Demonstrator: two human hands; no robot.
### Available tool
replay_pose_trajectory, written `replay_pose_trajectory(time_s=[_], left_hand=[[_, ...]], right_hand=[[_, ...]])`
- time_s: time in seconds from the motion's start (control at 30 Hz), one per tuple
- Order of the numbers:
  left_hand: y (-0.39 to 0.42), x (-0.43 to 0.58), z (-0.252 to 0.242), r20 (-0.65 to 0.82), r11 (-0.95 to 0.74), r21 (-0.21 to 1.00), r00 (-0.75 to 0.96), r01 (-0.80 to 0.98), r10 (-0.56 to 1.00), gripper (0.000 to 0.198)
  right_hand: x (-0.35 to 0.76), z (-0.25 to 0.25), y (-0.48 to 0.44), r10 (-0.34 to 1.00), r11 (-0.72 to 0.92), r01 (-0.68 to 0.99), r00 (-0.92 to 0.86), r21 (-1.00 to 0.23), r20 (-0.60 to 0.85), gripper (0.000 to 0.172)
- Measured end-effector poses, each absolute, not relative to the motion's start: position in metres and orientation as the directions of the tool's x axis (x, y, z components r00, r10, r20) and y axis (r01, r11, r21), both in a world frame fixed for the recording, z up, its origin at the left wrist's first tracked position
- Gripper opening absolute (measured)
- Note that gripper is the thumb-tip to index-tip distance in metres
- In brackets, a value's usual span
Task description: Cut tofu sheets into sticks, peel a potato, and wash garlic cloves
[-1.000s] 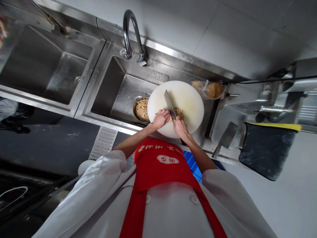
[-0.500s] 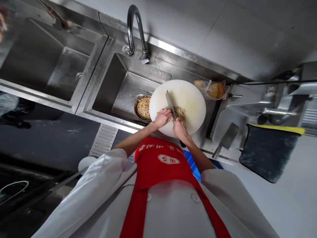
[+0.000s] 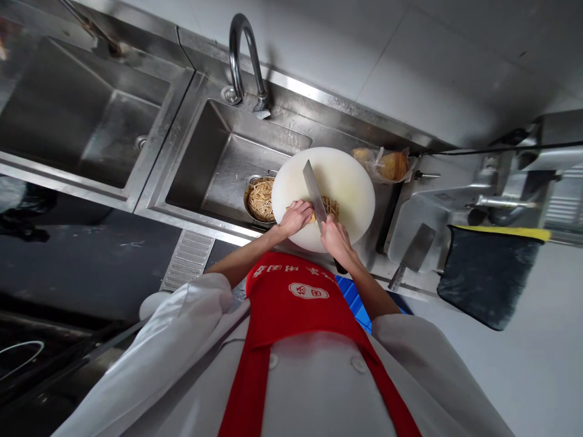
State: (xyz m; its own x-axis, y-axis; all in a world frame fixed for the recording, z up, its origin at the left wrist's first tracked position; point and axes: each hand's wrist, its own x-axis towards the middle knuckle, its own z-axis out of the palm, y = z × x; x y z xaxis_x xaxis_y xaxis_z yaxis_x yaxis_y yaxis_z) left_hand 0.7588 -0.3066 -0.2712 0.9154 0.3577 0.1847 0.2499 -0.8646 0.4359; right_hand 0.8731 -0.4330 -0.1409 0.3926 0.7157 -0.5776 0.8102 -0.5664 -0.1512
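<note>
On a round white cutting board (image 3: pixel 357 182), my left hand (image 3: pixel 297 217) presses down with curled fingers on a tan, tofu-like food piece (image 3: pixel 313 219), mostly hidden beneath it. My right hand (image 3: pixel 336 238) is wrapped round the handle of a cleaver (image 3: pixel 312 185). The blade points away from me, between the held piece and a small pile of cut tan strips (image 3: pixel 333 207) on its right. Left of the board, a round metal pot (image 3: pixel 248 209) in the sink holds many similar strips (image 3: pixel 262 199).
The steel sink (image 3: pixel 218 158) lies under and left of the board, with a curved faucet (image 3: pixel 237 45) behind. A plastic bag of tan food (image 3: pixel 392 165) sits behind right. Further right are another cleaver (image 3: pixel 419 246) and a dark cloth (image 3: pixel 492 273) with a yellow edge.
The cleaver and my right hand have shifted slightly relative to the board, the blade now covering more of the cut strips. My left hand keeps its place on the food. The whole view moved a little.
</note>
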Motion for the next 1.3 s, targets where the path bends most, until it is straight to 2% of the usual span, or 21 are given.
replay_pose_trajectory(time_s=[0.3, 0.57, 0.77, 0.97, 1.3], left_hand=[[-0.304, 0.761, -0.272, 0.137, -0.834, 0.483, 0.918, 0.267, 0.373, 0.028], [-0.301, 0.753, -0.27, 0.166, -0.847, 0.479, 0.923, 0.232, 0.346, 0.03], [-0.304, 0.753, -0.275, 0.169, -0.839, 0.482, 0.913, 0.252, 0.371, 0.031], [-0.303, 0.753, -0.279, 0.206, -0.846, 0.483, 0.91, 0.224, 0.359, 0.03], [-0.3, 0.75, -0.279, 0.206, -0.843, 0.496, 0.914, 0.209, 0.349, 0.029]], right_hand=[[0.865, -0.165, -0.425, 0.722, -0.602, 0.768, 0.406, -0.219, -0.561, 0.032], [0.867, -0.195, -0.412, 0.716, -0.611, 0.751, 0.389, -0.25, -0.58, 0.042], [0.877, -0.171, -0.423, 0.734, -0.6, 0.767, 0.415, -0.227, -0.538, 0.04], [0.865, -0.153, -0.434, 0.741, -0.58, 0.789, 0.406, -0.204, -0.535, 0.03], [0.857, -0.202, -0.412, 0.746, -0.594, 0.77, 0.418, -0.234, -0.519, 0.029]])
